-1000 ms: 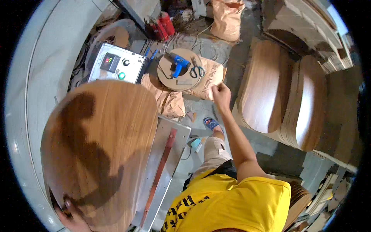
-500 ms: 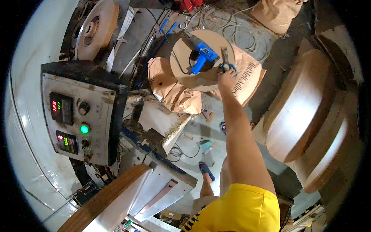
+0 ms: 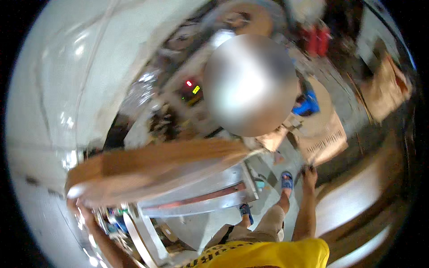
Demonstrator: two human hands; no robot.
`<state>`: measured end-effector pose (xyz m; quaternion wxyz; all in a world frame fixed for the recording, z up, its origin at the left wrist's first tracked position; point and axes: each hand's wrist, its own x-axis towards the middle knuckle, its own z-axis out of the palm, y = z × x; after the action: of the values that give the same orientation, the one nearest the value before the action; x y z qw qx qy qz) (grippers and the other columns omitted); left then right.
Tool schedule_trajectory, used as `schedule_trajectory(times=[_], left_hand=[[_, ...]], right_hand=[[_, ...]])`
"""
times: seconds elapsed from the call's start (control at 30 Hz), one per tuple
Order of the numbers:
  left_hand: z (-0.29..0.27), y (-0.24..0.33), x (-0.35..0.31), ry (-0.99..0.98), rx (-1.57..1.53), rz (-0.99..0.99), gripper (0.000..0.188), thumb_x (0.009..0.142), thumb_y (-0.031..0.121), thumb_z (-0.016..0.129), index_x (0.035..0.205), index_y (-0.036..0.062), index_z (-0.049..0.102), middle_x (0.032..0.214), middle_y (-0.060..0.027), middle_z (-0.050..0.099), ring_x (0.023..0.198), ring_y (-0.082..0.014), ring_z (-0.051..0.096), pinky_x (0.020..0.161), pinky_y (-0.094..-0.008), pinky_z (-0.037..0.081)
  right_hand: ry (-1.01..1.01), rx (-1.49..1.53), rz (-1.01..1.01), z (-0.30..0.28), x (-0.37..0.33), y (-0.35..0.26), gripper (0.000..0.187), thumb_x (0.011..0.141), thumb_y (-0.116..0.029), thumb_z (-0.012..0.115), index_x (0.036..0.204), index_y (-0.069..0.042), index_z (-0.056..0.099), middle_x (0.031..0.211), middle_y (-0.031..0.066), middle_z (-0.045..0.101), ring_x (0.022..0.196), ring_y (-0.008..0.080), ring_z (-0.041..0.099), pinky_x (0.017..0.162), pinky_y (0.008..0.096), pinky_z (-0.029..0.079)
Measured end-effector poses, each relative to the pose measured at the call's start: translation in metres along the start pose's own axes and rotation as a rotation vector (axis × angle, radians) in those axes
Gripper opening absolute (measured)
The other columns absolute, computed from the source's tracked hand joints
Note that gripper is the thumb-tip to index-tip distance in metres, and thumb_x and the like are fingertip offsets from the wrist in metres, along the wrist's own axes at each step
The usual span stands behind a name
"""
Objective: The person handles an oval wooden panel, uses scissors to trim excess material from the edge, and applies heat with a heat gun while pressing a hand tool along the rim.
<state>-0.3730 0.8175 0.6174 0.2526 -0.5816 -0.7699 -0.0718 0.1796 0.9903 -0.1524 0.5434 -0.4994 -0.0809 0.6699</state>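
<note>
At lower left, my left hand (image 3: 82,209) is at the end of a large wood-grain roll (image 3: 167,157); motion smears its fingers. My right hand (image 3: 309,177) hangs low beside my right leg. Its fingers are closed on a small dark thing, blurred, which looks like the scissors (image 3: 306,169). Farther off, a blue heat gun (image 3: 308,105) lies on a round cardboard disc (image 3: 322,117), partly hidden by a blurred round patch. Beneath the disc, a brown paper sack (image 3: 325,144) pokes out.
Under the wood-grain roll is a pale metal machine table (image 3: 196,207) with a reddish strip. A control panel (image 3: 190,91) with lit digits stands beyond. Large shiny rolls (image 3: 357,201) fill the right side. Red cylinders (image 3: 316,40) and another brown sack (image 3: 384,91) stand at the back.
The view has swung left. My right hand has drawn back from the cardboard disc to beside my leg, seemingly taking the scissors. My left hand has come into view at the wood-grain roll.
</note>
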Motion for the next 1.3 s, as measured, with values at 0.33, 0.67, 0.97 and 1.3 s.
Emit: schedule_trajectory(times=[0.33,0.67,0.97,1.3], left_hand=[[0.002,0.106,0.050,-0.159,-1.158,-0.110,0.081,0.079,0.025,0.090,0.147,0.0020,0.051,0.114,-0.0069,0.070,0.104,-0.0178,0.068,0.095,-0.0336,0.054],[0.010,0.120,0.061,-0.109,-1.326,0.060,0.045,0.082,0.022,0.089,0.117,-0.0010,0.071,0.103,-0.0093,0.077,0.095,-0.0135,0.071,0.084,-0.0283,0.056],[0.001,0.139,0.052,-0.090,-1.235,0.066,0.036,0.083,0.026,0.088,0.104,0.0007,0.074,0.094,-0.0078,0.077,0.086,-0.0122,0.070,0.079,-0.0275,0.055],[0.002,0.136,0.042,-0.081,-1.095,-0.033,0.041,0.078,0.029,0.091,0.107,0.0040,0.077,0.100,-0.0056,0.077,0.093,-0.0126,0.069,0.084,-0.0293,0.054]], right_hand=[[-0.467,0.042,-0.652,0.184,-0.204,-0.259,0.031,0.101,-0.032,0.062,0.118,-0.006,0.055,0.096,0.0030,0.057,0.082,0.0144,0.051,0.072,0.0300,0.042],[-1.042,-0.231,-0.301,0.380,-0.443,-0.275,0.086,0.076,-0.072,0.075,0.123,-0.004,0.051,0.099,0.0164,0.063,0.074,0.0249,0.064,0.063,0.0358,0.053],[-1.085,-0.273,-0.115,0.390,-0.473,-0.262,0.083,0.080,-0.060,0.081,0.121,0.005,0.052,0.085,0.0130,0.065,0.077,0.0249,0.072,0.064,0.0304,0.058],[-1.239,-0.215,-0.001,0.373,-0.448,-0.254,0.062,0.097,-0.046,0.069,0.128,0.004,0.050,0.092,0.0120,0.065,0.083,0.0211,0.070,0.069,0.0275,0.056]])
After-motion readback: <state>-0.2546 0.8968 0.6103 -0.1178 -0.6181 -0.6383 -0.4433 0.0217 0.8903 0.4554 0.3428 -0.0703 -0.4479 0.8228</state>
